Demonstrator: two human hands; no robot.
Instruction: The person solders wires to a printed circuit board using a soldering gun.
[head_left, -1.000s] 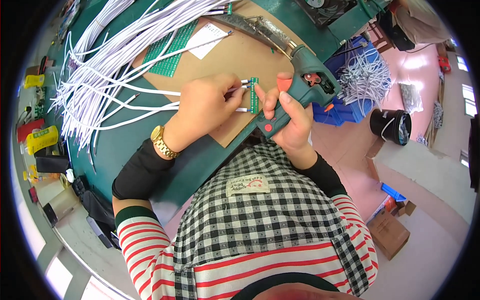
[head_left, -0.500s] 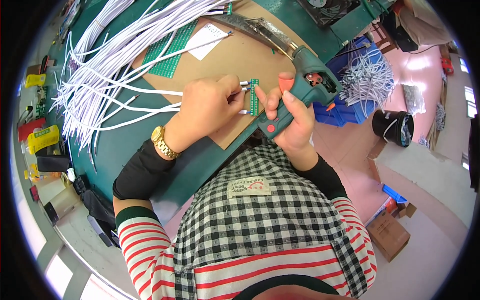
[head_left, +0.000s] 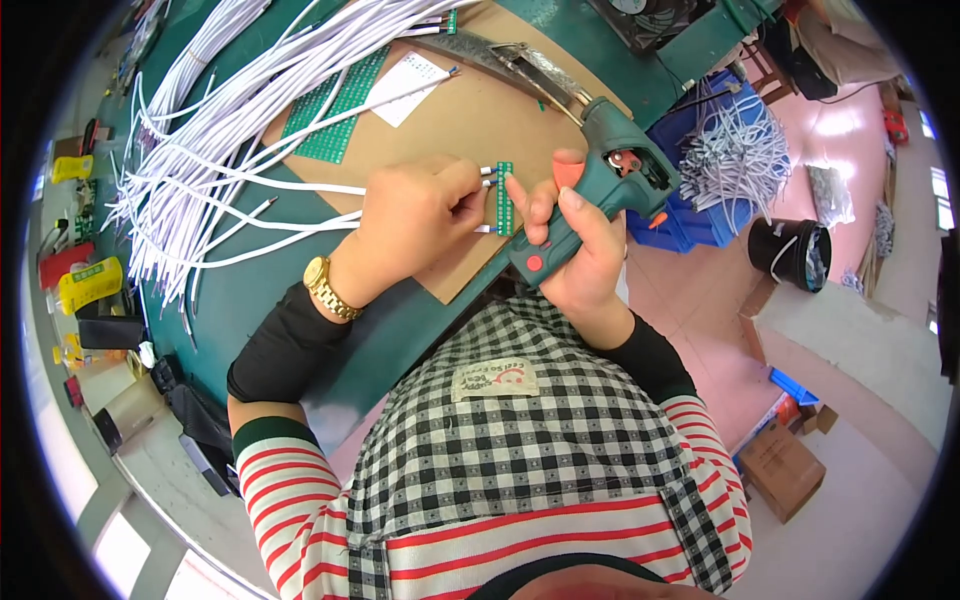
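Green tool [head_left: 612,128] held in right hand [head_left: 585,268], as before. Left hand [head_left: 408,212] stays curled over white cables [head_left: 320,187], pinch hidden.

Green counter [head_left: 225,318] spans upper left through top centre. Pink floor [head_left: 675,300] on right, glossy, white glare toward upper right. Pale grey floor strip [head_left: 845,335] below it. Brown wooden seat frame [head_left: 766,78], partly hidden, top right. Bright windows [head_left: 940,187] along right rim, bright panes [head_left: 122,540] lower left.

A narrow green circuit board [head_left: 504,200] is met at left by white cables [head_left: 330,187], and a green gun-shaped tool [head_left: 620,187] is held tilted beside it.
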